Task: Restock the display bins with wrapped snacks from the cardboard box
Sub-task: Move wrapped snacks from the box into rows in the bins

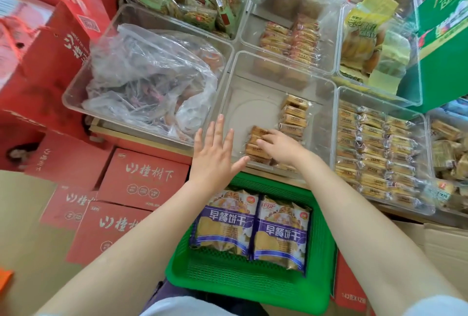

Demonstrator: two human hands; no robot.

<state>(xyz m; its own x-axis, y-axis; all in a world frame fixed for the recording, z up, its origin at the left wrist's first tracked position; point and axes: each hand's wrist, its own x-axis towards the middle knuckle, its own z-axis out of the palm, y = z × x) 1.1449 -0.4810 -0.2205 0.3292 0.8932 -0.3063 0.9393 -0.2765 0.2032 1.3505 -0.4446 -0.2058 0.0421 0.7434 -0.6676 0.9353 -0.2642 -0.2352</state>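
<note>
While your left hand point(215, 153) hovers with fingers spread, your right hand point(277, 146) clamps wrapped snacks point(257, 144) inside the near clear bin point(253, 82).

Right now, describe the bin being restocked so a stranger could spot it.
Start at the green basket nearest the person. The clear bin directly beyond holds the right hand. Unlike its packed neighbours, its floor is mostly bare, with few wrapped snacks.
</note>
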